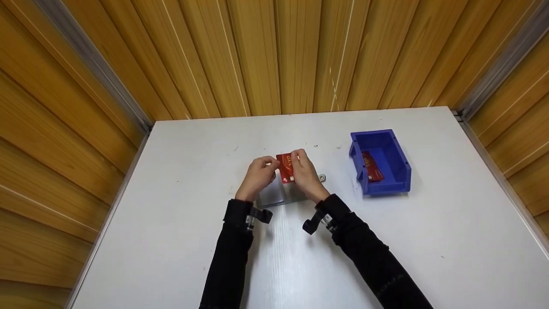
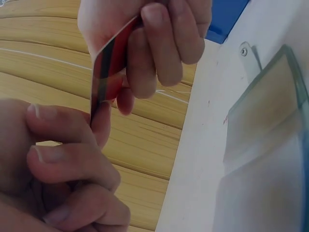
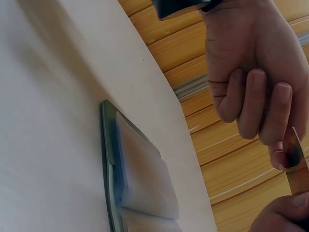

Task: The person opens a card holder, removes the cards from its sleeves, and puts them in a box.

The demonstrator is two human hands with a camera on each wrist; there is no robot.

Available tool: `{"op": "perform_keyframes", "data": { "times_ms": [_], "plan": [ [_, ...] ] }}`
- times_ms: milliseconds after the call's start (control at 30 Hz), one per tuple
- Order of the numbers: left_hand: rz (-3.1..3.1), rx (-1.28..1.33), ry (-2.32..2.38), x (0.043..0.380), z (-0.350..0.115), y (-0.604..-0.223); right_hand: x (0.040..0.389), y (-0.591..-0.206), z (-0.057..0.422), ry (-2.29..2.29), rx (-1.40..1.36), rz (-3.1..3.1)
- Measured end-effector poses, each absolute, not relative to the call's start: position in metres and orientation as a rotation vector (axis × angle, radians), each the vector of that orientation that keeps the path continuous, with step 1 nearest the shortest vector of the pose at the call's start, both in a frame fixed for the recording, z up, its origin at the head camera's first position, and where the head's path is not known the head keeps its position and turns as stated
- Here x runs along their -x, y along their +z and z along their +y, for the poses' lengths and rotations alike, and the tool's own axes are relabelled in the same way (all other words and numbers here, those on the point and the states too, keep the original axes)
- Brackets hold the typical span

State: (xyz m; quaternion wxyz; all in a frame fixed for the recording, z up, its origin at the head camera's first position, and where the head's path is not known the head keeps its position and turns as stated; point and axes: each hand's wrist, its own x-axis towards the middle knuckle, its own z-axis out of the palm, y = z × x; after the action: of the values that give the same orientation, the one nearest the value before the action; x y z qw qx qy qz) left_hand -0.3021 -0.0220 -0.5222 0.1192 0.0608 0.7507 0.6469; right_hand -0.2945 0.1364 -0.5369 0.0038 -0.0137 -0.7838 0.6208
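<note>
A red card (image 1: 285, 167) with gold lettering is held up between both hands above the table. My right hand (image 1: 305, 174) grips its right side; in the left wrist view, the dark stripe on the card's back (image 2: 104, 63) shows. My left hand (image 1: 258, 175) pinches the card's left edge with thumb and forefinger, the other fingers curled in. Beneath the hands lies a card holder (image 1: 272, 195) with clear sleeves and a greenish edge, partly hidden by them. Its strap with a metal snap (image 2: 245, 51) sticks out on the right.
To the right stands a blue bin (image 1: 388, 187) with at least one more red card (image 1: 371, 167) leaning inside. The white table (image 1: 180, 240) meets wood-patterned walls (image 1: 257, 60) at the back and sides. Small dark marks dot the tabletop behind the hands.
</note>
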Motion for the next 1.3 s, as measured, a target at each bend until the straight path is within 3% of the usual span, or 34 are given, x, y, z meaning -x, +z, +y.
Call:
{"op": "perform_keyframes", "data": {
  "times_ms": [433,667,967,1300],
  "plan": [
    [2.237,-0.247,1.812,0.301,-0.023,-0.524,0.295,-0.539,0.144,1.769,0.030,-2.521],
    [2.638,-0.312,1.529,0.301,-0.031,-0.539,0.299,-0.529,0.169,1.738,0.072,-2.488],
    [2.814,-0.244,1.375,0.301,-0.047,-0.567,0.304,-0.509,0.215,1.651,0.137,-2.492],
    [2.765,-0.149,1.369,0.299,-0.046,-0.573,0.309,-0.487,0.297,1.539,0.291,-2.402]
  ]
}}
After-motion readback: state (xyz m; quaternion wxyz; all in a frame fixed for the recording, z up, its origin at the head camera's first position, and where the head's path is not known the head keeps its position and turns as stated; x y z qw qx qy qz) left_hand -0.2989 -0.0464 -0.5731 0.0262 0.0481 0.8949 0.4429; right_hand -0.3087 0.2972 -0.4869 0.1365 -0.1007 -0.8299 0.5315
